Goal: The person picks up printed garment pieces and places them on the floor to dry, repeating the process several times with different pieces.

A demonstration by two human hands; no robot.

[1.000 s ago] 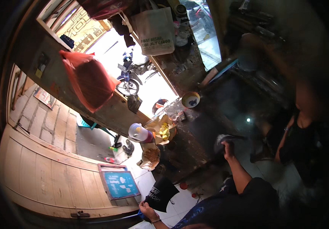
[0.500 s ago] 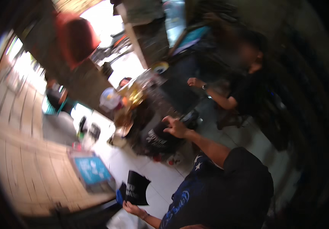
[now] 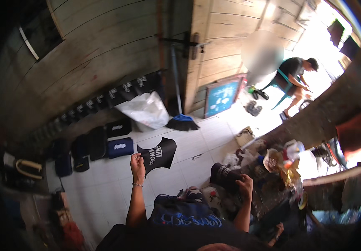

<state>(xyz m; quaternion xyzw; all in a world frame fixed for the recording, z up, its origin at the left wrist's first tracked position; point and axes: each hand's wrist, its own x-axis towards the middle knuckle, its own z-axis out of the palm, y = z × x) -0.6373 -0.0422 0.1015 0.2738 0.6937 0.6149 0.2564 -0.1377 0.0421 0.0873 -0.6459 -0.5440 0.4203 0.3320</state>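
A black cut-out panel with white print and curved edges is pinched at its side by my left hand, raised above the white floor. Its fingers are closed on the panel. To the right, my right hand has its fingers bent closed at the edge of a dark printed panel. That panel lies on a cluttered dark worktop, and whether others lie beneath it is hidden.
Black printed panels line the left wall. Dark folded bundles and a white plastic bag lie on the floor, near a blue broom. A framed board leans by the door. A person sits outside; another person's hand shows lower right.
My view has swung left toward the wall and door. My left hand, still with the black panel, is now raised in front of me. My right hand's fingers have closed in at the dark panel.
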